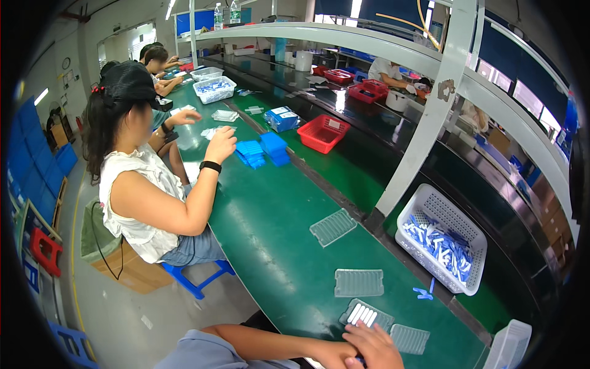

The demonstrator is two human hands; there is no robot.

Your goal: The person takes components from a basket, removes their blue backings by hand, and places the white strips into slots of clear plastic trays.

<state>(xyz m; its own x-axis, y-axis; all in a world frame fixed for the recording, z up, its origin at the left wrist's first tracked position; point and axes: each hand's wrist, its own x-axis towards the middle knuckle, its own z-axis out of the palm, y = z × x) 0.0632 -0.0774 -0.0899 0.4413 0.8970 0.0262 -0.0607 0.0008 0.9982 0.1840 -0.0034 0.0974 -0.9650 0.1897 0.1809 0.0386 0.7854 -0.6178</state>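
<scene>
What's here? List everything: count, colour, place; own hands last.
Trays: at least four, clear, lower middle
Sticks: about four, white, in one tray
Bench: one, green, centre
Baskets: at least three, white, right and upper left
Pieces: many, blue and white, in baskets
Container: one, white, lower right
Tub: one, red, upper middle
Bag: one, blue, upper middle
Stacks: two, blue, upper middle
Bins: several, red, far side
Frame: one, pale grey, upper right
Bottles: two, clear, top
People: at least three, nearest wearing white, left
Stools: several, blue and red, left
Carton: one, brown, lower left
Left hand: one, bare, bottom middle
Right hand: one, bare, overlapping it
</scene>
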